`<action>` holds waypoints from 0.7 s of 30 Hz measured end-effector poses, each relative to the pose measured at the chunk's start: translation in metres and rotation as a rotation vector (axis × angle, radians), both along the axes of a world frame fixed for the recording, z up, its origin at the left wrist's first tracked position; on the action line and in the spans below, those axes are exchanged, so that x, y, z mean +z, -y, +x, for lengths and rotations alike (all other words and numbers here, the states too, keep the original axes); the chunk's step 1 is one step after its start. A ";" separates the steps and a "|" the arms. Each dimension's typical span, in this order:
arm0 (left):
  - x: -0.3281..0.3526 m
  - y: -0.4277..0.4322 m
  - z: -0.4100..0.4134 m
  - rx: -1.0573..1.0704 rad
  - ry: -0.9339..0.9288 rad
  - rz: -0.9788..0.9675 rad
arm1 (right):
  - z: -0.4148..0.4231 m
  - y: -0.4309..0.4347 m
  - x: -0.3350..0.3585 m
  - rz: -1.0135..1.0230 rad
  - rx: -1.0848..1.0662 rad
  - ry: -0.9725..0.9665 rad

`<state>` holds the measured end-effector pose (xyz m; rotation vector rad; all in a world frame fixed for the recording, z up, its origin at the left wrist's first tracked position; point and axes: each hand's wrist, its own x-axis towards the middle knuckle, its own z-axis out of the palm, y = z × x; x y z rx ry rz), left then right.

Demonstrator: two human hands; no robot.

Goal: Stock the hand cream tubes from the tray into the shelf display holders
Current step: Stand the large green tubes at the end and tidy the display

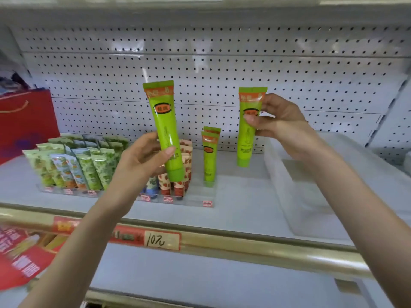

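My left hand (142,157) grips a bright green hand cream tube (165,127) near its cap end, holding it upright and slightly tilted above the clear display holder (200,196). My right hand (278,125) pinches a second green tube (246,138) near its top, cap down, above the shelf to the right of the holder. Two matching green tubes (209,155) stand in the holder's rightmost slot. A translucent plastic tray (295,196) sits on the shelf at the right; no tubes show inside it.
Leaf-patterned and strawberry-patterned tubes (84,165) fill the holder's left and middle slots. A red gift bag (26,121) stands at the far left. White pegboard (222,70) backs the shelf. A handwritten price tag (161,240) hangs on the shelf's front rail.
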<state>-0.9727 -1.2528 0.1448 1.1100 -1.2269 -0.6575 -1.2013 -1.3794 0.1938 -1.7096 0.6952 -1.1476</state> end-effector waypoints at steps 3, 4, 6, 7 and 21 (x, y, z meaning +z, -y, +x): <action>-0.001 -0.008 0.027 -0.042 0.037 0.010 | 0.027 -0.010 -0.014 -0.003 -0.062 -0.030; -0.002 -0.009 0.035 -0.059 0.051 0.010 | 0.036 -0.012 -0.020 -0.005 -0.089 -0.034; -0.004 -0.012 0.050 -0.095 0.072 0.016 | 0.050 -0.017 -0.030 -0.008 -0.137 -0.030; -0.004 -0.014 0.057 -0.109 0.079 0.021 | 0.056 -0.019 -0.035 -0.008 -0.161 -0.022; -0.013 -0.002 0.087 -0.193 0.153 -0.027 | 0.093 -0.021 -0.086 0.015 -0.494 0.011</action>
